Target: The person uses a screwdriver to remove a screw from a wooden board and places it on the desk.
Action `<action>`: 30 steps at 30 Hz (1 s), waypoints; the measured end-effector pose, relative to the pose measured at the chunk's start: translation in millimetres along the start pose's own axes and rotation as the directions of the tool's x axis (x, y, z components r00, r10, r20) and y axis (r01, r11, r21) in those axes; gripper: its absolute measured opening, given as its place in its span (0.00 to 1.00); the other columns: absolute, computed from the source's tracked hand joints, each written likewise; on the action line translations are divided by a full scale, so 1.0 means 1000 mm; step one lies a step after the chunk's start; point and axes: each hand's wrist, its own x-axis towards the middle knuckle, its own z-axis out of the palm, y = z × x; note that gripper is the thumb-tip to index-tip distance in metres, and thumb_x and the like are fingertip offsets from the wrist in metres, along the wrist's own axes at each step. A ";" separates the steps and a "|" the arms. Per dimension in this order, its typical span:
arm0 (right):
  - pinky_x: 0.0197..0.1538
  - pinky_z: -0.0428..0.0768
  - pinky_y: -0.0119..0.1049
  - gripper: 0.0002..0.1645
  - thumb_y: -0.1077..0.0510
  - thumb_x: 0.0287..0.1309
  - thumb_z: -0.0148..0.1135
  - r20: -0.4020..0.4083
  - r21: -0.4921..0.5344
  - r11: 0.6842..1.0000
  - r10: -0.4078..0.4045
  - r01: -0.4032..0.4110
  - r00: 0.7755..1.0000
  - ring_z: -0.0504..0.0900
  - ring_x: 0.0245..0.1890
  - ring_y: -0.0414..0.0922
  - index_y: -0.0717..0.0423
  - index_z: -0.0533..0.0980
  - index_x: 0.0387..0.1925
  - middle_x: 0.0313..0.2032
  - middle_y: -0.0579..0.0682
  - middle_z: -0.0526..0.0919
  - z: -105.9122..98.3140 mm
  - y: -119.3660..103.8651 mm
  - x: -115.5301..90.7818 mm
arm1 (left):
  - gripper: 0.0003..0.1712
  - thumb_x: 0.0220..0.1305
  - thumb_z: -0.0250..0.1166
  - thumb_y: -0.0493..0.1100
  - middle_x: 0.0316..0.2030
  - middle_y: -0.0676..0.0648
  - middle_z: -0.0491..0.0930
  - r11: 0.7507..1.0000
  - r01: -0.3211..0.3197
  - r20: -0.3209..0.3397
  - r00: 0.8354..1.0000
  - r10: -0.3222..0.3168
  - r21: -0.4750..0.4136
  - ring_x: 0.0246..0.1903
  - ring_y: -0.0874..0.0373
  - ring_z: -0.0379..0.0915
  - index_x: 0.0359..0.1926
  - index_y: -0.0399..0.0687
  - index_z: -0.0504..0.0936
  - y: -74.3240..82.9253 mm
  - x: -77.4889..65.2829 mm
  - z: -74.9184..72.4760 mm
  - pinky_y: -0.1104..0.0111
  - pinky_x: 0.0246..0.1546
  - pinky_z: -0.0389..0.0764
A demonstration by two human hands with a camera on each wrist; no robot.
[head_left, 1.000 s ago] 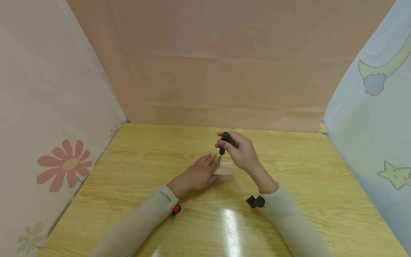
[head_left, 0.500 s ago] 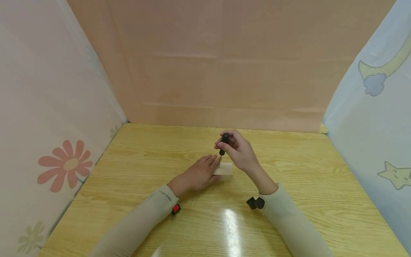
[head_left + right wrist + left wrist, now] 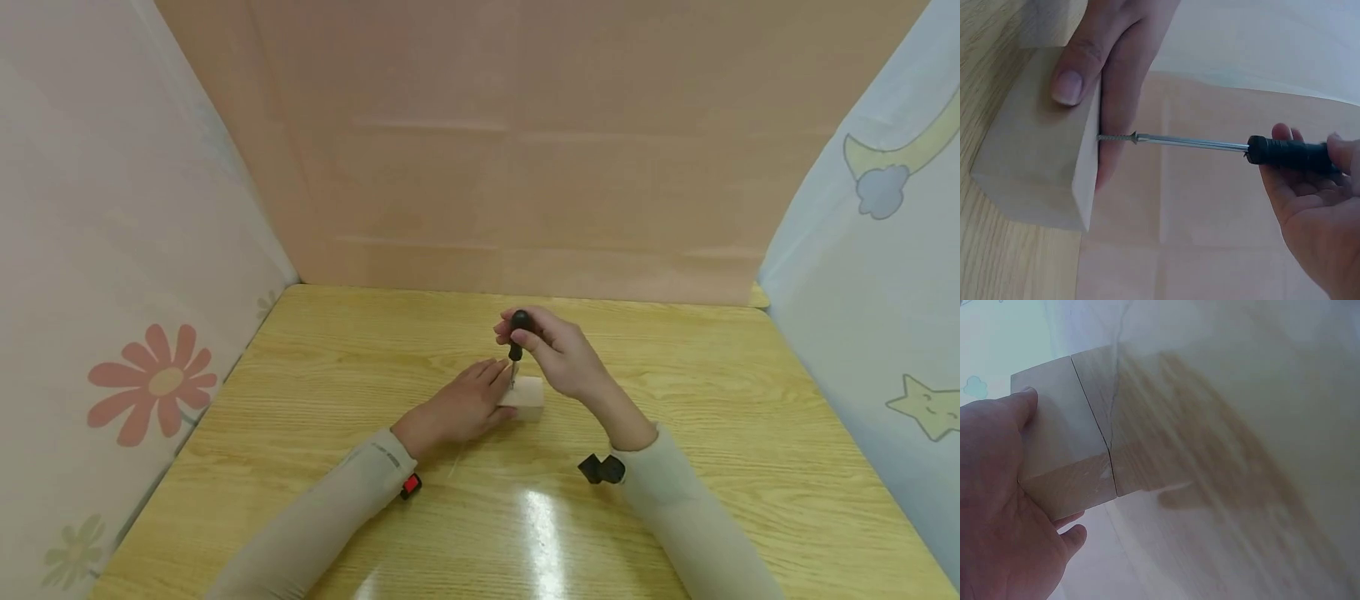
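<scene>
A pale wooden block [image 3: 529,390] lies on the table, held by my left hand [image 3: 460,408] from its left side. In the left wrist view, the thumb and fingers lie on different faces of the block [image 3: 1060,425]. My right hand [image 3: 566,357] grips the black handle of a screwdriver [image 3: 516,340] standing nearly upright over the block. The right wrist view shows the screwdriver's metal shaft [image 3: 1194,143] meeting the head of a threaded screw [image 3: 1114,137]. That screw's point is at the block's top face, and much of its thread is exposed beside the left fingers.
The wood-grain table [image 3: 337,358] reflects light near its front. An orange-brown sheet [image 3: 480,167] hangs behind it, and patterned cloths stand at left [image 3: 112,208] and right [image 3: 862,292]. Black devices are worn at the left wrist [image 3: 410,486] and right wrist [image 3: 602,469].
The screwdriver handle's top has shifted slightly left, and the right hand's fingers have changed position around it. The left hand and the block stay in place.
</scene>
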 end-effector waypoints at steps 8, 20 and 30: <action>0.50 0.84 0.34 0.16 0.63 0.69 0.62 -0.088 0.130 0.990 0.064 -0.052 0.994 0.86 0.45 0.45 0.64 0.70 0.54 0.47 0.60 0.85 0.007 0.006 -0.002 | 0.44 0.78 0.47 0.64 0.78 0.41 0.53 0.999 0.017 0.020 1.000 -0.016 -0.030 0.77 0.46 0.47 0.81 0.44 0.47 0.000 -0.001 -0.002 0.57 0.78 0.49; 0.54 0.83 0.32 0.17 0.54 0.71 0.61 -0.144 0.039 0.998 0.060 -0.054 0.988 0.87 0.48 0.43 0.57 0.81 0.56 0.46 0.52 0.88 0.005 0.005 -0.002 | 0.44 0.78 0.48 0.63 0.78 0.41 0.54 1.000 0.018 0.012 1.000 -0.018 -0.019 0.77 0.46 0.49 0.81 0.43 0.48 0.001 0.000 -0.003 0.57 0.77 0.51; 0.47 0.85 0.31 0.18 0.56 0.63 0.70 -0.219 0.037 0.994 0.108 -0.103 0.970 0.88 0.42 0.43 0.58 0.78 0.51 0.43 0.52 0.89 0.009 0.003 -0.004 | 0.44 0.78 0.46 0.64 0.78 0.42 0.52 0.999 0.025 0.032 0.999 -0.025 -0.021 0.77 0.46 0.48 0.81 0.45 0.46 0.001 0.000 -0.002 0.57 0.77 0.50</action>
